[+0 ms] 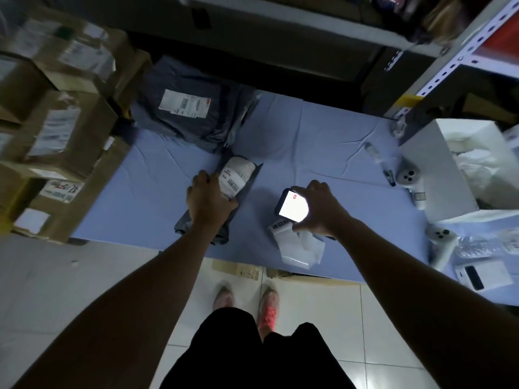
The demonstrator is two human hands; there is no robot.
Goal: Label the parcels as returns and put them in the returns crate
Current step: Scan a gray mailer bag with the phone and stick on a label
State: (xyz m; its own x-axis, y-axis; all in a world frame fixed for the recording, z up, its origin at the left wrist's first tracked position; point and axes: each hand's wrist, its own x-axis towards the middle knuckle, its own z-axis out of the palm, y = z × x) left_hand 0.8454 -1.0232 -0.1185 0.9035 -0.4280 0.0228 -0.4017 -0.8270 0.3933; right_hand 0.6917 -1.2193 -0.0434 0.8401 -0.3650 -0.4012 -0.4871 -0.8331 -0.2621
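Left hand (209,197)'s wrapped round the small grey plastic mailer parcel (238,176) with a white label, sitting mid blue-clothed table (309,141). Right hand (320,209) grips a black glowing-screen phone (292,207) above the table's near side.

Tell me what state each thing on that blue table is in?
Small grey parcel, lying on the table, labelled, gripped by left hand.
Phone, screen lit, held by right hand.
Large grey parcel, labelled, lying at the back.
White paper, crumpled, near the phone.
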